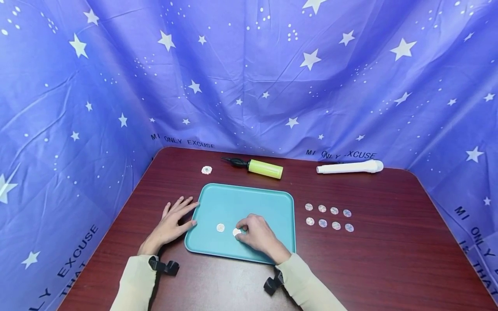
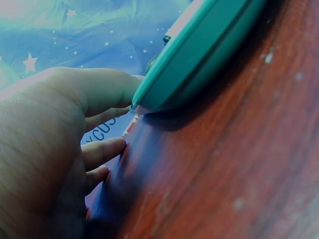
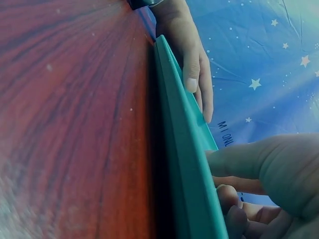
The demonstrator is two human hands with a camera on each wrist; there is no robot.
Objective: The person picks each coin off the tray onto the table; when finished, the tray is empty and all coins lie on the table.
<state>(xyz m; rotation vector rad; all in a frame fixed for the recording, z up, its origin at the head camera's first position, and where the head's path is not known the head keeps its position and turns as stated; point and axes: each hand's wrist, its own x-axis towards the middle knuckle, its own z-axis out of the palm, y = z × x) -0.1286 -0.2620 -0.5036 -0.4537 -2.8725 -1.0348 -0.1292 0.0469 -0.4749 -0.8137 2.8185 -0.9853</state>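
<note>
A teal tray (image 1: 249, 198) lies on the table, with a small round silvery disc (image 1: 220, 227) on its surface. To the right of that disc, my right hand (image 1: 257, 233) pinches another whitish disc (image 1: 236, 232) between thumb and forefinger, low over the tray. My left hand (image 1: 171, 225) rests at the tray's left side, fingers spread, thumb and forefinger against the rim. In the right wrist view the rim of the tray (image 3: 192, 149) hides the fingertips and the pinched disc. Seen from the left wrist, the fingers (image 2: 107, 92) meet the edge of the tray (image 2: 194, 55).
Right of the tray, several shiny discs (image 1: 322, 223) lie in two rows. Behind it lie a yellow-green hand pump (image 1: 265, 169) with a black nozzle and a white microphone-shaped object (image 1: 350, 167). A whitish scalloped piece (image 1: 206, 170) sits at back left. Blue starry cloth (image 1: 249, 77) encloses the table.
</note>
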